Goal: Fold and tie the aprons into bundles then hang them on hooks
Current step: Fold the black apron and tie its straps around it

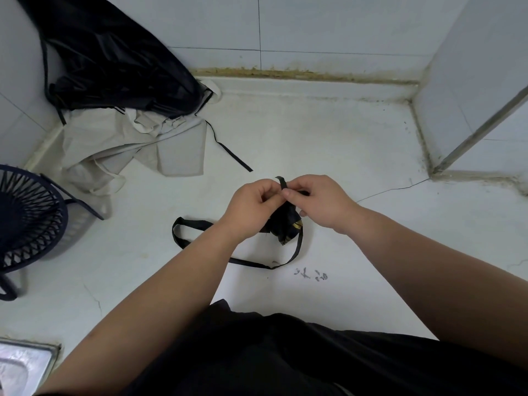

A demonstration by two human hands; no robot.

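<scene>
Head camera, looking down at my own two arms over the white counter. My left hand and right hand are knuckle to knuckle, fingers curled, both pinching the short black strap end that pokes up between them. Just below my fingers sits the black apron bundle, small and rolled tight, with a bit of gold trim showing on its lower edge. My hands cover its top, so I can't tell whether it rests on the counter or hangs off the strap. From the bundle a long black strap drops to the counter, runs under my left forearm and loops round on the left side.

Well apart, in the far left corner, a beige apron lies crumpled and unfolded, and a black apron is heaped on top of it against the tiled wall. A dark slatted basket stands at the left edge. The corner of a steel sink shows bottom left. There's a dark scribble on the counter near the strap.
</scene>
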